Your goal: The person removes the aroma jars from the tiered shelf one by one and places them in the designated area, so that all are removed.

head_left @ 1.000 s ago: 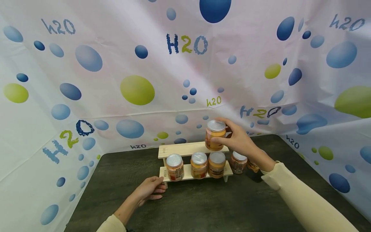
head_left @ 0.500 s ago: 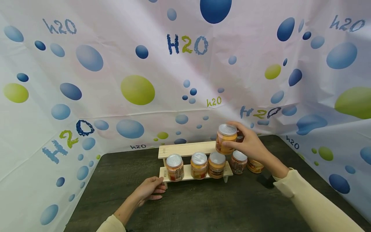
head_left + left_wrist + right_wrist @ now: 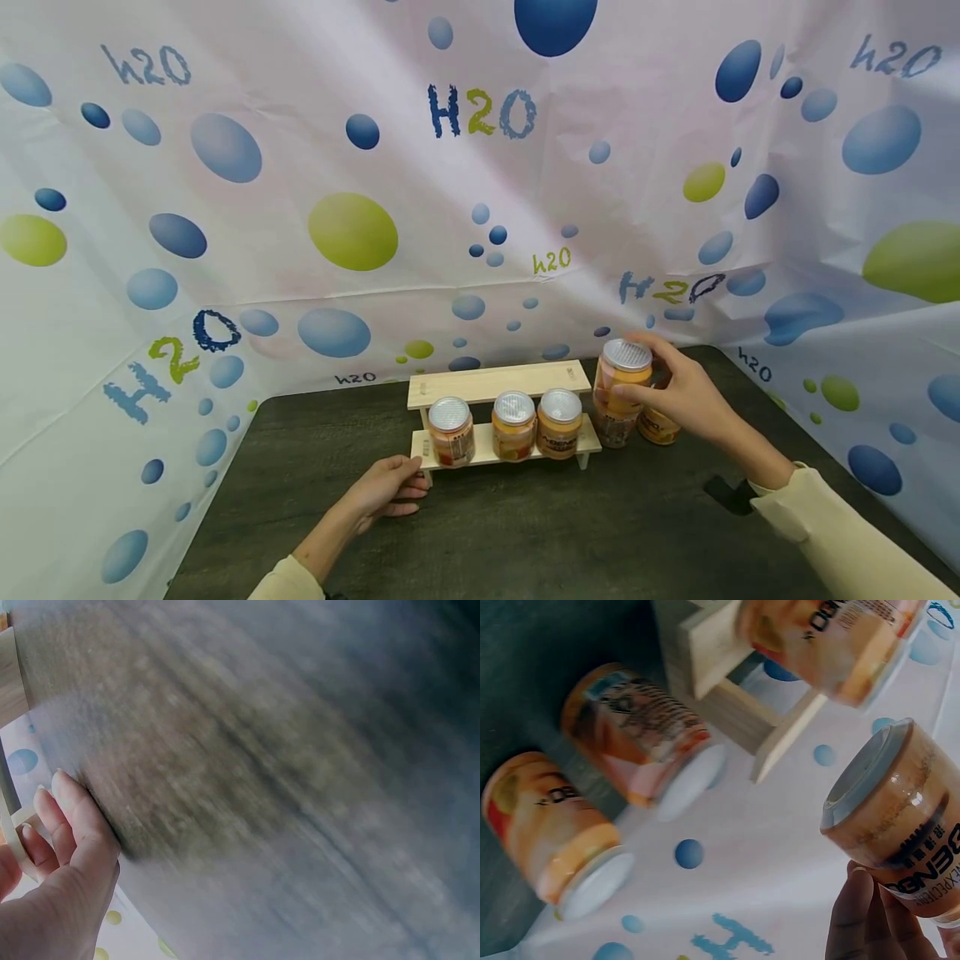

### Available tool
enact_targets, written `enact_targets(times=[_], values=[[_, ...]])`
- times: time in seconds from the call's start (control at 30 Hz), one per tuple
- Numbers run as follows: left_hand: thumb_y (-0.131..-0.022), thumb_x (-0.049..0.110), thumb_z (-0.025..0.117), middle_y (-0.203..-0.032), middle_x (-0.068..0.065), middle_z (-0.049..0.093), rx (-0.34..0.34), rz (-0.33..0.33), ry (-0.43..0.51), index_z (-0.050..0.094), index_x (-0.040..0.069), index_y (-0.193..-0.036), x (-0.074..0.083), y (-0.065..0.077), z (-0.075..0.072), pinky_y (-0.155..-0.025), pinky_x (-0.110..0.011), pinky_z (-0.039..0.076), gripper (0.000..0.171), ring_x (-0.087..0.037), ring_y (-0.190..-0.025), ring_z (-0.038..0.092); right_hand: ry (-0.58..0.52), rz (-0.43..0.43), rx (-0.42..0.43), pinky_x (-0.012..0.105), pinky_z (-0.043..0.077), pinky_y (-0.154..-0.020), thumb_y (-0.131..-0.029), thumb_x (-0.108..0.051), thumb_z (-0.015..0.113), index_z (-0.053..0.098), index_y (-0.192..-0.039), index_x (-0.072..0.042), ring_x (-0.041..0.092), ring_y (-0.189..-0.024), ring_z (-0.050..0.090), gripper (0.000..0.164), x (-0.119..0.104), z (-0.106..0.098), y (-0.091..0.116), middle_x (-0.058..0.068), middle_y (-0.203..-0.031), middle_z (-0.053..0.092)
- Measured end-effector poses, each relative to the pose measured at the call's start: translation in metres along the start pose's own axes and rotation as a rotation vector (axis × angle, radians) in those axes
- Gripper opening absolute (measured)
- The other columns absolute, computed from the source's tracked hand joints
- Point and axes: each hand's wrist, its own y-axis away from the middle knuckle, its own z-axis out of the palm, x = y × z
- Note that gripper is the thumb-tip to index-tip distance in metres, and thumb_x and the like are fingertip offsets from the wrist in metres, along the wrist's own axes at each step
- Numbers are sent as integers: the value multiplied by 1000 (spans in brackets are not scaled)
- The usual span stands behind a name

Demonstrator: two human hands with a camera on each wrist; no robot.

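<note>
My left hand (image 3: 386,487) grips the left end of a two-step wooden rack (image 3: 495,383), thumb at the lower step's corner. Its curled fingers (image 3: 71,817) show beside a pale wood edge in the left wrist view. To the right of the rack, my right hand (image 3: 686,396) holds an orange jar (image 3: 611,379) with a ribbed silver lid, upright above the table. The right wrist view shows the fingers against the side of this jar (image 3: 900,832). Three similar jars stand on the lower step, among them a left one (image 3: 452,433) apart from the other two.
Two more jars stand on the dark table (image 3: 487,533) right of the rack: a near one (image 3: 641,742), partly behind the held jar in the head view, and a farther one (image 3: 555,832). A bubble-patterned sheet (image 3: 420,317) encloses the table's back and sides.
My right hand has carried the jar from over the rack's upper step to the right and lower, past the rack's end. The left hand has stayed on the rack.
</note>
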Motion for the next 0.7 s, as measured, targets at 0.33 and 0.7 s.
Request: enact_targets(times=[0.33,0.7], values=[[-107,41,46,-101,-7,64,-1,-3,3,59,1,-113,1,2,-1,-79,-37,61,42,-19,-93,65,-16,13,-3,25,53,-67,-89,-28,78,42,-150,-17,8,-90,58,71,13,2,20,13,-121,59],[-108,40,45,-101,-8,64,3,-9,-2,58,1,-113,3,3,1,-79,-37,61,41,-20,-95,66,-55,66,-28,25,55,-66,-89,-25,79,42,-149,-14,9,-92,61,71,33,16,41,18,-126,57]])
